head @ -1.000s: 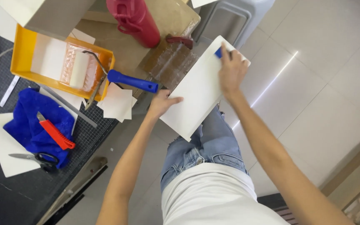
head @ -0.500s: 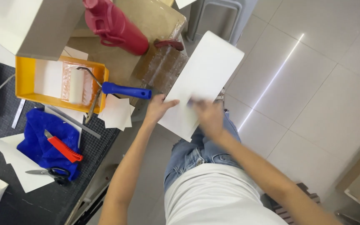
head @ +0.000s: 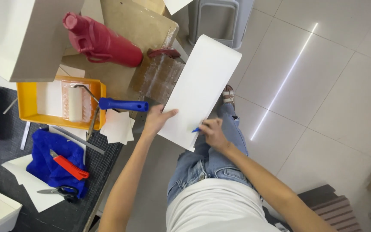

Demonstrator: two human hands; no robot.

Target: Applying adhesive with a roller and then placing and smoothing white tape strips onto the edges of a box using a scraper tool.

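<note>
The left hand grips the near left edge of a long white sheet, thumb on top and fingers curled underneath. The sheet slants out from the table's right edge, over the person's lap and the tiled floor, its far end reaching toward a grey stool. The right hand is clenched around a small blue tool, whose tip touches the sheet's near right edge.

On the table, a yellow paint tray sits beside the left edge, holding a paint roller whose blue handle juts over the tray's rim toward the left hand. Just beyond the tray, a red bottle lies on its side on a brown board. Near the table's near edge, a blue cloth carries a red-handled knife, and scissors lie touching the cloth's near side. Small white paper squares lie just beside the roller handle. A white box fills the far left corner.
</note>
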